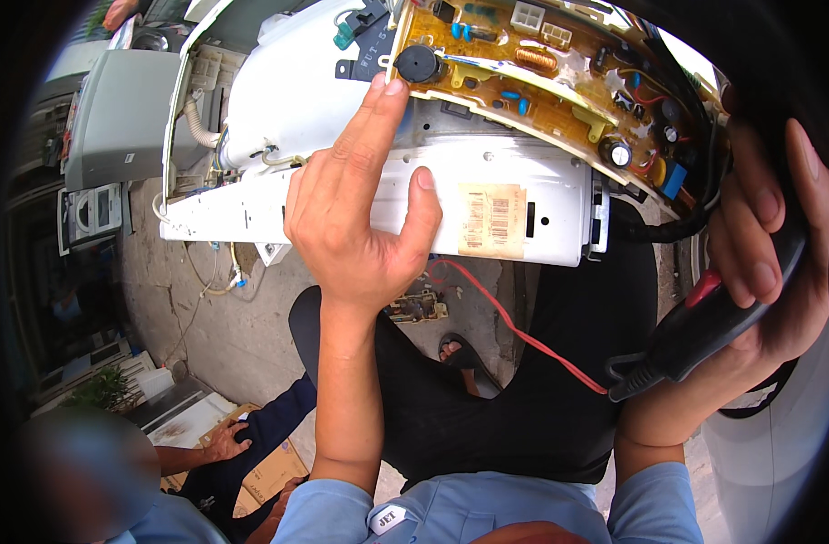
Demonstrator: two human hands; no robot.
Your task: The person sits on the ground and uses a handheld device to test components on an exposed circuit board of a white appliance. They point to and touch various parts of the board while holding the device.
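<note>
Right hand (pixel 750 254), below and right of the circuit board (pixel 559 77): fingers wrapped around black handheld tool (pixel 704 331), red button (pixel 703 288) on it. Left hand (pixel 342 204): thumb wide from fingers, tips at board's left edge, by round black component (pixel 418 63). White metal casing (pixel 559 204) just below board.

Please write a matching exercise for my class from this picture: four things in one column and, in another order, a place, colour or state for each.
Column one
1. Left hand
2. Right hand
3. Paper label
4. Circuit board

Column two
A. Wrapped around a black tool with a red button
B. Beige, on a white metal panel
C. Amber-coloured, carrying many small electronic parts
D. Fingers extended, fingertips at the board's lower left corner

Right pairs: 1-D, 2-A, 3-B, 4-C
</note>
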